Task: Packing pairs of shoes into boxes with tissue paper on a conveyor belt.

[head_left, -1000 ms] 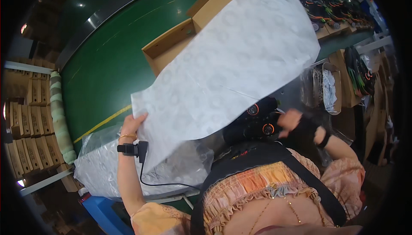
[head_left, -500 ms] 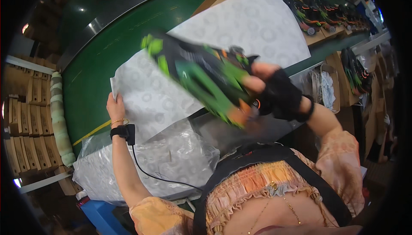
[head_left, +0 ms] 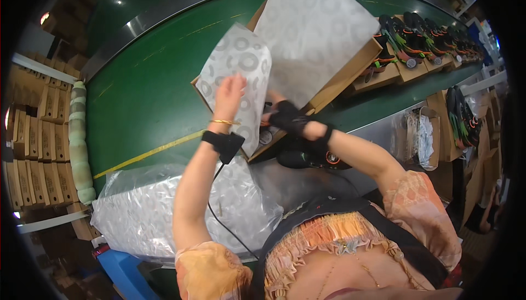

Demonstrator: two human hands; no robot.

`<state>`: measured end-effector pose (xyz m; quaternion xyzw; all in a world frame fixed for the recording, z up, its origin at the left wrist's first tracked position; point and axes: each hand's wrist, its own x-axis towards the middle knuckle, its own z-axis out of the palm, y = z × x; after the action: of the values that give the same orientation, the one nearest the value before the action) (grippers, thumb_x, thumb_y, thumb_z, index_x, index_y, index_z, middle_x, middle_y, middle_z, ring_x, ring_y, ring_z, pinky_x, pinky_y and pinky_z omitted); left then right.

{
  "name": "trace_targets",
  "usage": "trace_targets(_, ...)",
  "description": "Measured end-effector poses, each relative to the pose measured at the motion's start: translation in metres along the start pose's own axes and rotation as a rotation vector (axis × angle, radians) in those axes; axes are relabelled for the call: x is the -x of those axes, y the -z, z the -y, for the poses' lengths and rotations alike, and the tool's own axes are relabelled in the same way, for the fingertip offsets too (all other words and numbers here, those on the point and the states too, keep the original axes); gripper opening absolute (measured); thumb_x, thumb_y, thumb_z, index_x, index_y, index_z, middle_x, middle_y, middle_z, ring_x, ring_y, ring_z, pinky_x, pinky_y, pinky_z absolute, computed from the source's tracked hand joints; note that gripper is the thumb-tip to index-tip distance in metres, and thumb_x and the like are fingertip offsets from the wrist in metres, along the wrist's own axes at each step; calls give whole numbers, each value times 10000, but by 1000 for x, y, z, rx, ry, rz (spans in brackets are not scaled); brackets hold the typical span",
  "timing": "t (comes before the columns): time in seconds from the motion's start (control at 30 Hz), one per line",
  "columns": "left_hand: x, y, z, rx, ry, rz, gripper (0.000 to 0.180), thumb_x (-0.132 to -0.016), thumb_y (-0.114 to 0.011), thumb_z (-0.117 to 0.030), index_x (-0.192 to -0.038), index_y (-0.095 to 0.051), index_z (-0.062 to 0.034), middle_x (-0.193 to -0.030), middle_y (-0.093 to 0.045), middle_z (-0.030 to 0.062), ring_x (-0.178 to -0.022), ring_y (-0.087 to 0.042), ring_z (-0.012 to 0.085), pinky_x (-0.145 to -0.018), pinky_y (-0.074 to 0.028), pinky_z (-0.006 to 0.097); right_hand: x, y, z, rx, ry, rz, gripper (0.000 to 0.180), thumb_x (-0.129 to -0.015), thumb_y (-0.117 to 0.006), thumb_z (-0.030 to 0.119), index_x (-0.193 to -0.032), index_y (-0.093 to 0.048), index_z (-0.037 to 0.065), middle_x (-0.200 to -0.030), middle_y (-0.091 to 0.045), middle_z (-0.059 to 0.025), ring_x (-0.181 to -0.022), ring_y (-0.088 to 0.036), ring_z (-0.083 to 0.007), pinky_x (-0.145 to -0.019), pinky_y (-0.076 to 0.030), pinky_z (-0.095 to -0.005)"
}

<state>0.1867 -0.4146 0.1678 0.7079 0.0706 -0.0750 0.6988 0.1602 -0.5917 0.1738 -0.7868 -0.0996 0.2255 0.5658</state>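
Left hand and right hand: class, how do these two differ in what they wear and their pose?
The left hand is ungloved, with a gold bracelet; the right hand wears a black glove. The left hand's fingers point away from the body; the right hand's point roughly leftward. Both have black wrist bands.

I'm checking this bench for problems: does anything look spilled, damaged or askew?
I see nothing spilled or damaged. The patterned white paper sticks up unevenly past the rim of the cardboard box, higher at the right than by the left hand. It looks askew, though probably just from being handled.
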Motion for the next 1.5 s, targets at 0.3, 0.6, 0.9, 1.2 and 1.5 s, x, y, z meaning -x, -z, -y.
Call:
trace_targets(0.3, -19, -79, 26, -1650, 78, 317, 703, -599, -601, -595, -1079, -552, -83, -1113, -512, 147, -1070, -461, 268, -856, -230, 614, 176, 120, -43, 1088, -9, 306, 362, -584, -702, 328, -807, -592, 64, -794, -580, -91, -896, -536, -262, -848, -358, -457)
trace_targets(0.6, 104, -109, 4, -863, -548, 493, 813, -581, -755, -368, -1173, -373, 36, -1070, -488, 220, -1007, -486, 330, -862, -391, 352, 139, 134, -20, 1056, 843, 44, 81, -549, -591, 171, -550, -537, 111, -707, -484, 3, -747, -475, -219, -720, -357, -412)
trace_targets(0.9, 69, -84, -15, 277, 7, -243, 477, -720, -683, -211, -1064, -469, 41, -972, -569, 100, -839, -572, 171, -747, -470, 299, 94, 154, 27, 449, 751, -103, 322, -653, -685, 149, -902, -530, 17, -922, -559, -138, -813, -544, -309, -699, -444, -347)
trace_targets(1.2, -48, -91, 56, 499, 713, 111, 819, -750, -454, -631, -1239, -302, 9, -1191, -427, 224, -1030, -470, 412, -834, -413, 519, 19, 124, -78, -212, -28, -195, 516, -720, -653, 170, -1152, -420, 10, -1069, -521, -132, -991, -512, -211, -809, -414, -306)
trace_targets(1.5, 48, 2, 45, 497, 324, -730, 625, -855, -393, -487, -1123, -452, 75, -1056, -548, 188, -995, -526, 273, -821, -434, 383, 31, 101, -114, 1105, 738, -312, 547, -666, -511, -4, -1164, -483, 220, -1270, -385, -107, -1145, -358, -347, -789, -374, -451)
